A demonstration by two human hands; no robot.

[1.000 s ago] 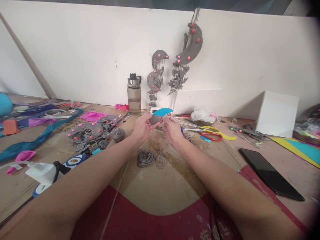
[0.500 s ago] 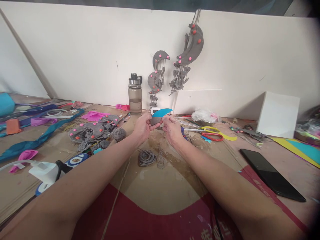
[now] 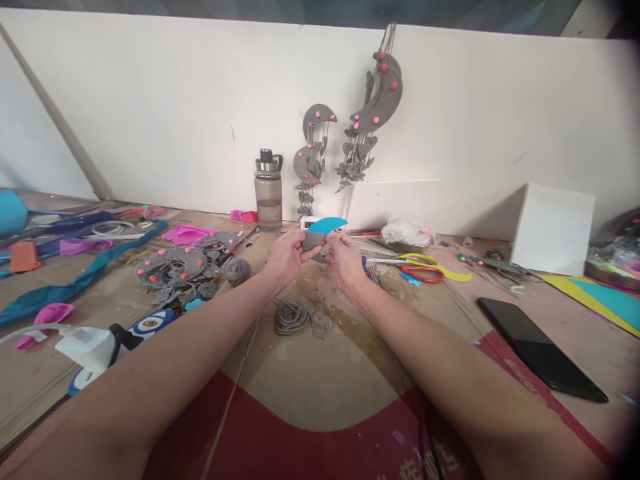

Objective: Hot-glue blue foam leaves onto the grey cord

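Above the cardboard, a crescent-shaped piece point(image 3: 327, 225) with a bright blue face and grey felt lower down is held up between both hands. My left hand point(image 3: 287, 259) is closed on its left, grey end, the thumb and fingers pressing the felt. My right hand point(image 3: 346, 260) pinches at its lower right edge; whether a small tool or thread is also in those fingertips is hidden. Below the hands lie a coil of grey cord point(image 3: 292, 317) and a small tangle of thin thread point(image 3: 321, 323). A ball of grey yarn point(image 3: 237, 271) sits left of my left forearm.
Grey felt crescents with pink and orange balls point(image 3: 173, 265) lie left; similar ones point(image 3: 383, 100) hang on the white wall. A water bottle point(image 3: 269, 197) stands behind. Red-handled scissors point(image 3: 425, 273), a phone point(image 3: 540, 347) and a white board point(image 3: 553, 230) are right. A charger point(image 3: 85, 347) lies left.
The crescent has tilted slightly, showing more grey felt by my left fingers. Both hands keep their hold. The whole view has shifted a little.
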